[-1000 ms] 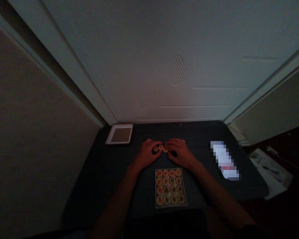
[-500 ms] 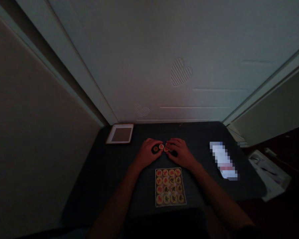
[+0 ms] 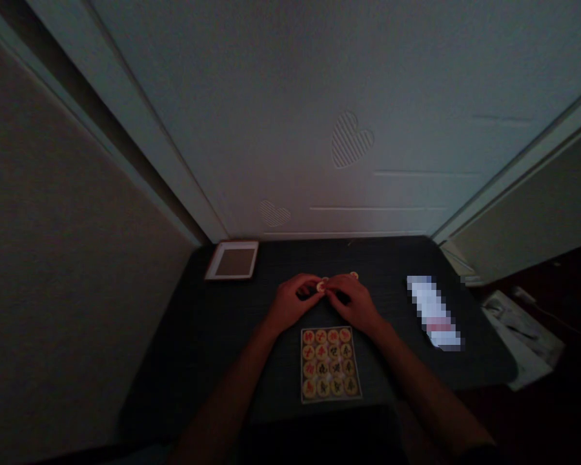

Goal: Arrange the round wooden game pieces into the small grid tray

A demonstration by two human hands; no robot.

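Observation:
My left hand (image 3: 293, 302) and my right hand (image 3: 352, 302) meet over the dark table, fingers curled and their tips nearly touching. Between the fingertips is a round Chinese chess piece (image 3: 321, 286), gripped from both sides. Part of another piece shows just behind it. Beyond the knuckles of my right hand lies a separate chess piece (image 3: 354, 276). Closer to me, a square tray (image 3: 302, 365) holds rows of round pieces with red and dark characters. Whatever else sits under my curled fingers is hidden.
A shallow white-rimmed box lid (image 3: 214, 265) lies at the table's back left. On the right is a blurred-out phone-like object (image 3: 434, 313). The white panel (image 3: 290, 129) with raised hearts rises behind the table (image 3: 188, 342). A white box (image 3: 537, 365) stands lower right.
My hands have come together, closing the gap between the fingertips. Pieces seen inside each hand's curl are now mostly covered, and one piece shows behind my right hand. The tray has not moved.

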